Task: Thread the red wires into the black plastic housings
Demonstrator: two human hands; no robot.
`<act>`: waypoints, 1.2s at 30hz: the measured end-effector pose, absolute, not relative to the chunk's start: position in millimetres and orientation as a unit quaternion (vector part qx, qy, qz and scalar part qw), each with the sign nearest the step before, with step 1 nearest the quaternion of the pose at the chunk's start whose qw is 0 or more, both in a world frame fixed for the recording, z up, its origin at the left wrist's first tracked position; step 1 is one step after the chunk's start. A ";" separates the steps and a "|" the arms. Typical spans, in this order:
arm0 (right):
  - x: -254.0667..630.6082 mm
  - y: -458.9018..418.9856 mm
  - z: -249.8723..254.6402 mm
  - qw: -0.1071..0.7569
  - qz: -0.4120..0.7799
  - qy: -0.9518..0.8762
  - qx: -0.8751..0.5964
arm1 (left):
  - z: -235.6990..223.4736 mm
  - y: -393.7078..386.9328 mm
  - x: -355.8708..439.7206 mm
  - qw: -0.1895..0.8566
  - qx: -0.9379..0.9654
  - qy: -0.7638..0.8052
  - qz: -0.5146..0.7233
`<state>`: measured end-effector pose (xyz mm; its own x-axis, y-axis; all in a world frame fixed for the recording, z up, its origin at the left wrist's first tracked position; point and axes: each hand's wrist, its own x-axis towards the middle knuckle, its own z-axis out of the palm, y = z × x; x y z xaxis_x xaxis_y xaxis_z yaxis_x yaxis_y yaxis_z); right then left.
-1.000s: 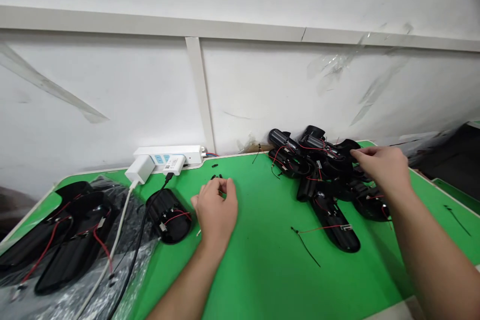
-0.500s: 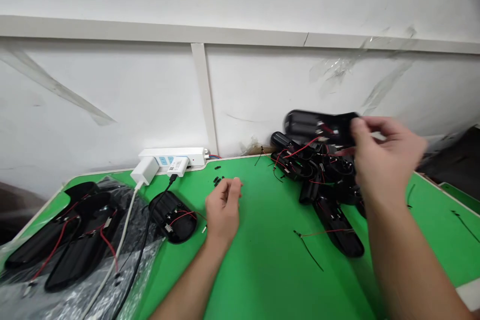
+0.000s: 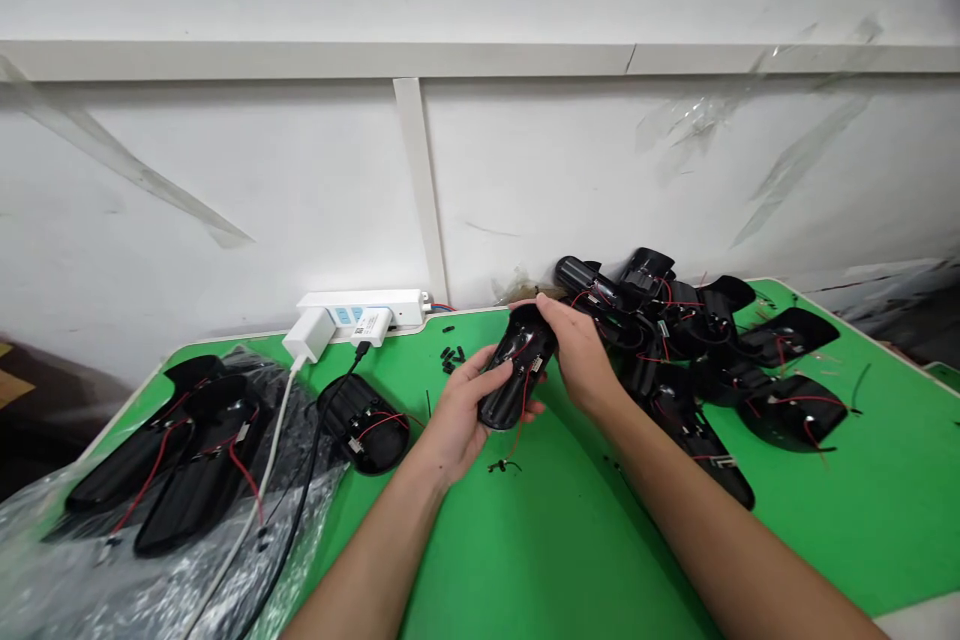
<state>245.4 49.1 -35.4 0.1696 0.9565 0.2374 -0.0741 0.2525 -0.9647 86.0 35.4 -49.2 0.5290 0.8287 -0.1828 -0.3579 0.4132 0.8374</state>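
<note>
While the left hand point(image 3: 457, 410) cups a black shell point(image 3: 517, 375) from below, the right hand point(image 3: 577, 360) pinches its far end — above the green table point(image 3: 540, 540), pile of shells point(image 3: 697, 350) at two o'clock.

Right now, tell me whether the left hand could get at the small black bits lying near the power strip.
Probably yes: the left hand is beside the small black bits with bare mat between, but it grips the black housing.

There is one view only, from the person's head. It looks forward and down, quite near, over the green table point(image 3: 570, 540) toward the white wall point(image 3: 300, 180).
</note>
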 end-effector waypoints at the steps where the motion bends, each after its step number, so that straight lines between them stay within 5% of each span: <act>1: 241.7 48.2 -36.4 0.611 0.462 -0.478 -0.430 | -49.4 35.0 87.2 0.786 0.381 0.305 0.379; 7: 231.7 45.0 -42.9 0.558 0.551 -0.485 -0.387 | -48.5 32.9 91.2 0.760 0.415 0.344 0.364; 17: 235.2 64.4 -71.8 0.641 0.485 -0.431 -0.410 | -46.9 23.3 95.5 0.703 0.464 0.399 0.362; 26: 243.5 75.8 -83.2 0.554 0.504 -0.476 -0.461 | -36.7 15.3 86.6 0.776 0.522 0.286 0.210; 32: 225.4 60.2 -84.7 0.386 0.232 -0.778 -0.437 | -28.9 8.0 82.3 0.853 0.495 0.153 -0.054; 36: 214.9 51.4 -86.7 0.331 0.146 -0.824 -0.437 | -28.4 10.5 84.1 0.844 0.498 0.146 -0.138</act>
